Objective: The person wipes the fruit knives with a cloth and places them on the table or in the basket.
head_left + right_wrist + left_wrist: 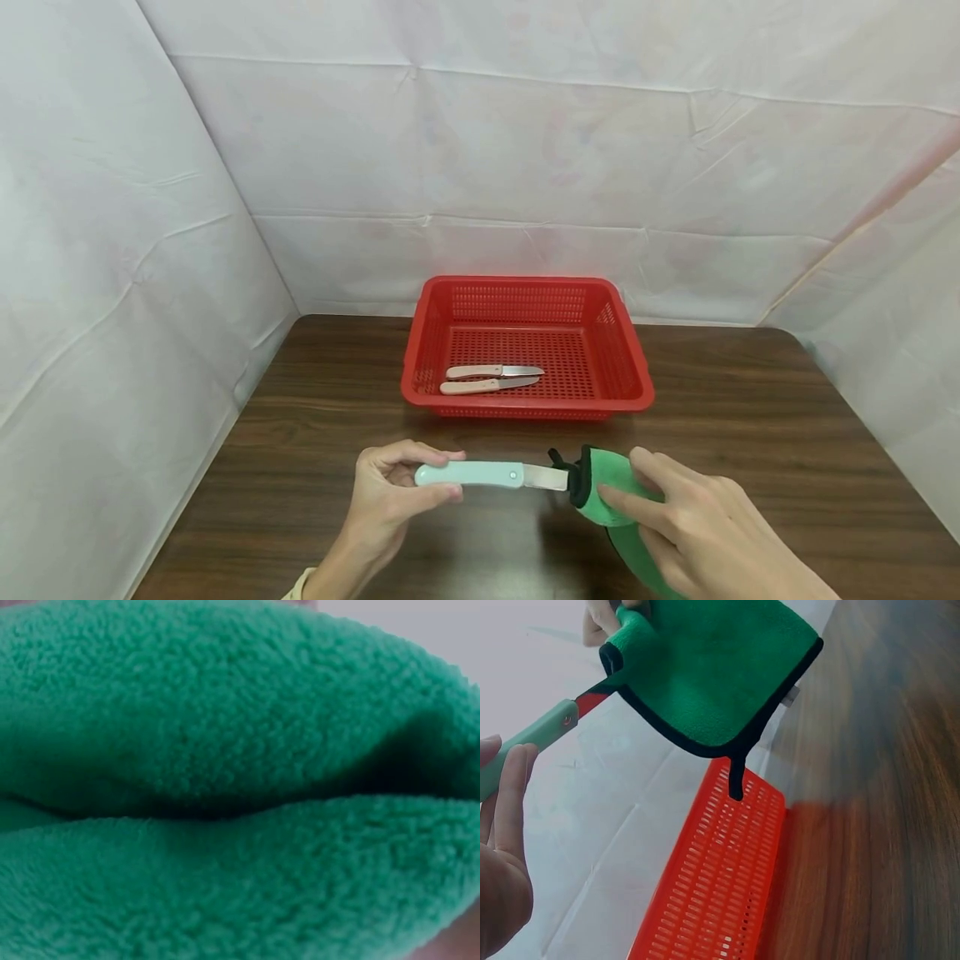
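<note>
In the head view my left hand (386, 500) pinches the pale mint handle of a small knife (468, 474) between thumb and fingers, blade pointing right. My right hand (693, 517) holds a green cloth (618, 475) with black edging, folded around the blade's tip end, which it hides. A strip of bare blade (545, 477) shows between handle and cloth. From the left wrist view, the cloth (712, 667) hangs down with a black loop (736, 778) at its corner. Green fuzzy folds (240, 885) fill nearly all of the right wrist view.
A red plastic basket (528, 405) stands behind the hands on the dark wooden table (330, 400). Inside it lie two small knives with pale handles, the rear knife (476, 371) and the front knife (471, 387). White sheeting (525, 150) encloses the table's back and sides.
</note>
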### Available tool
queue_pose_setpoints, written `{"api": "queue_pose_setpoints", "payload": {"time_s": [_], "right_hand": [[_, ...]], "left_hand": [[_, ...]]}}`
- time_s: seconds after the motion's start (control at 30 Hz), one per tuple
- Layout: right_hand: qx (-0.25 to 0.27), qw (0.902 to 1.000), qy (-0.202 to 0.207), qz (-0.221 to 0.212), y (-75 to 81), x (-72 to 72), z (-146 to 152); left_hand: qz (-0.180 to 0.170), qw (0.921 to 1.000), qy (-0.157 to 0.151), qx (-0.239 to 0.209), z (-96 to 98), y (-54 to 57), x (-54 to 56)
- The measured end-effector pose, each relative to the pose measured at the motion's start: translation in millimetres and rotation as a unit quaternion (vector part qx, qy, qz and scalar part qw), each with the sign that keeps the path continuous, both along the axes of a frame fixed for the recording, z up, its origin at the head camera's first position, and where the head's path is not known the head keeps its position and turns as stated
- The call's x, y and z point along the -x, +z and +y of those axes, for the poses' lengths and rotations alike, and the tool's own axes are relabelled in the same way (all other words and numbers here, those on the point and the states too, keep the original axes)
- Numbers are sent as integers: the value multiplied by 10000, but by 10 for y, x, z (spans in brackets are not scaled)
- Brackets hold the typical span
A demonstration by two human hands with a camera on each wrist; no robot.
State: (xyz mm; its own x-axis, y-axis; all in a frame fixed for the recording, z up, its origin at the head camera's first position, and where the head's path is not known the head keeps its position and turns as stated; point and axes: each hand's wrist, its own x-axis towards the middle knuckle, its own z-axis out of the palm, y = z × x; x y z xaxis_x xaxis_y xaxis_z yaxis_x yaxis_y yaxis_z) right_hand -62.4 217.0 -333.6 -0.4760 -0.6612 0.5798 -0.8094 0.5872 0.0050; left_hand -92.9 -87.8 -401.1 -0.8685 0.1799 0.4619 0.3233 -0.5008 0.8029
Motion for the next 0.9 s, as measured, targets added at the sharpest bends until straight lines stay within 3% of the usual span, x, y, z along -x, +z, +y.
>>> {"api": "queue_pose_setpoints", "payload": {"time_s": [0.4, 0.6, 0.9], "right_hand": [[144, 9995, -294, -49, 115, -26, -27], [332, 9993, -182, 15, 167, -1, -102], [-32, 10000, -65, -14, 135, 21, -200]], "left_hand": [[41, 9997, -90, 206, 50, -11, 3], [24, 9994, -80, 338, 117, -10, 10], [-153, 9988, -471, -69, 206, -14, 18]]}}
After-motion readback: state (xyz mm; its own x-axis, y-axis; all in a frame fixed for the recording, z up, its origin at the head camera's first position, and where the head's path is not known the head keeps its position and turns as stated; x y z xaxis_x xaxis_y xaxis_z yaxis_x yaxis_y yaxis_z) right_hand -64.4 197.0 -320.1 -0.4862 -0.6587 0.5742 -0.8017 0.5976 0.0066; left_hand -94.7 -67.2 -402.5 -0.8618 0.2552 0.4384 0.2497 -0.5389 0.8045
